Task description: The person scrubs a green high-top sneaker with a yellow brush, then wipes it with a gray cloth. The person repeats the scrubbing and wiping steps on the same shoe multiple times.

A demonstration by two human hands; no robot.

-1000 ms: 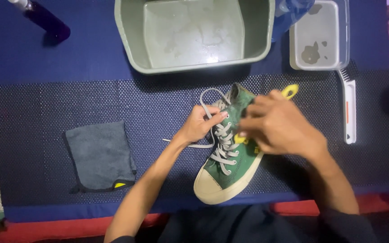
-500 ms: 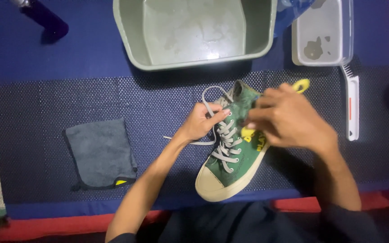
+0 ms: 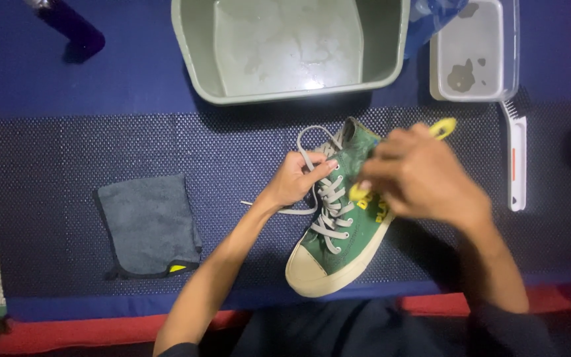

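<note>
A green high-top sneaker (image 3: pixel 338 231) with grey laces and a cream toe cap lies on the dark mesh mat (image 3: pixel 100 145), toe toward me. My left hand (image 3: pixel 295 180) pinches the grey lace near the shoe's upper eyelets. My right hand (image 3: pixel 418 175) is closed around a yellow brush (image 3: pixel 444 127) and presses it against the shoe's outer side; a yellow end shows above the fingers and another below them.
A grey-green plastic basin (image 3: pixel 391 59) with shallow water stands at the back. A small white tub (image 3: pixel 507 46) is at the back right, with a white long-handled brush (image 3: pixel 517 158) below it. A folded grey cloth (image 3: pixel 147 225) lies left. A dark bottle (image 3: pixel 71 26) is far left.
My right hand has moved with the yellow brush along the shoe's side, toward the ankle. The left hand keeps its hold on the lace.
</note>
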